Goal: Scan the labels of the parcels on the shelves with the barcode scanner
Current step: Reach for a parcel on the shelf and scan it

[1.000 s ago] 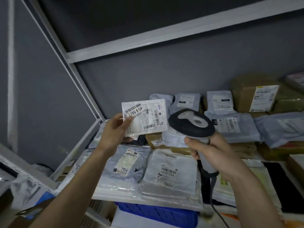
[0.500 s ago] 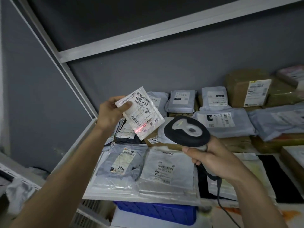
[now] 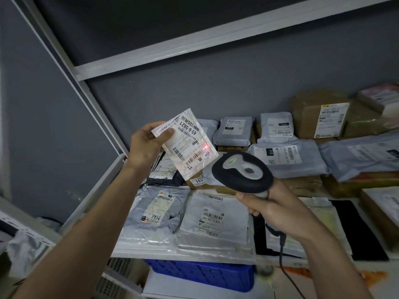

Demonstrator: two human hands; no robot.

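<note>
In the head view, a small white parcel (image 3: 185,145) is held up left of centre, tilted, pinched at its upper left corner by the fingers (image 3: 167,134) of the left hand (image 3: 146,147). A red scan dot (image 3: 205,146) is seen on its label. The barcode scanner (image 3: 243,172) at centre is gripped at its handle by the right hand (image 3: 274,210). Grey parcels (image 3: 213,214) are laid on the shelf (image 3: 151,253) below

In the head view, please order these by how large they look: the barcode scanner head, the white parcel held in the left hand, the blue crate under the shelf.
1. blue crate, widest, though partly hidden
2. white parcel and scanner head: too alike to rank; both are near the camera.
</note>
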